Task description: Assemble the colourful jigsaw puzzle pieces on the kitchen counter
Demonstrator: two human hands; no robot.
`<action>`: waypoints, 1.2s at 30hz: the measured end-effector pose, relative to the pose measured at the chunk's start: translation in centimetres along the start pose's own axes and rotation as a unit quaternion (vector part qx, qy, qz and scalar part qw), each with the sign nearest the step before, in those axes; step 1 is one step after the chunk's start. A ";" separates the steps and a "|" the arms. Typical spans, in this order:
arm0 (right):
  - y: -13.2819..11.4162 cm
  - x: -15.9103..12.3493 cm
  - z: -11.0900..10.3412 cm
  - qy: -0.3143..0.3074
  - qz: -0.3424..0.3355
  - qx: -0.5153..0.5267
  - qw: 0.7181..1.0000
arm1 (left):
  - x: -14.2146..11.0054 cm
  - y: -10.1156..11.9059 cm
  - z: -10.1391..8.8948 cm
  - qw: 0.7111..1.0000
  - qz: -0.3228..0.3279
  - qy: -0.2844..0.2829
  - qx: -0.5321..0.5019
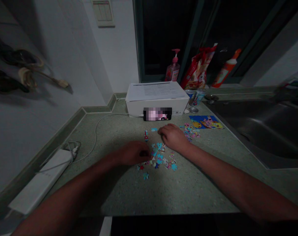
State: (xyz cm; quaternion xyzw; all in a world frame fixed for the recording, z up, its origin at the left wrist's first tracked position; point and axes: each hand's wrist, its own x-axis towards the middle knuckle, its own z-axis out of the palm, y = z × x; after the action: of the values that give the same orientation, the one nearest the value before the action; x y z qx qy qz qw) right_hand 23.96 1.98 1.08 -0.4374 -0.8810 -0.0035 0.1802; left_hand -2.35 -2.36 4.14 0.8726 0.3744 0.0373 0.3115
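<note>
Loose jigsaw pieces (159, 157), many of them light blue, lie scattered on the counter between and below my hands. My left hand (135, 152) is curled at the left edge of this scatter, thumb and fingers brought together; what they pinch, if anything, is hidden. Just above the pieces is my right hand (172, 135), its fingers bent down and closed, and I cannot make out anything in them. Beside its fingertips lies a light-blue joined strip (154, 129). A small upright strip with red (146, 135) sits above my left hand. A second pile of pieces (190, 131) lies beyond my right wrist.
A phone (158, 114) leans on a white box (156, 98), its cable running left to a power strip (44, 180). A colourful picture card (206, 122) lies by the sink (264, 131). Behind stand a pump bottle (172, 70), a red bag (199, 68) and an orange bottle (225, 72).
</note>
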 end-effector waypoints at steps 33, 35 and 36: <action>0.0 0.0 -0.1 -0.003 0.003 0.005 1.000 | 0.1 -0.6 0.2 1.000 -0.004 -0.002 -0.030; 0.0 0.0 0.0 -0.003 0.002 0.003 1.000 | 0.1 -0.7 0.3 1.000 -0.003 0.000 -0.028; 0.0 0.0 0.0 -0.002 0.001 0.003 1.000 | 0.2 -0.7 0.3 1.000 -0.003 0.001 -0.027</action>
State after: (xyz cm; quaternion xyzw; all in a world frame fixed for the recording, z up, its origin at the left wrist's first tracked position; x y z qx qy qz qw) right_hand 23.96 1.98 1.06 -0.4376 -0.8811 0.0005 0.1793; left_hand -2.61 -2.05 3.42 0.8627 0.3763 0.0475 0.3345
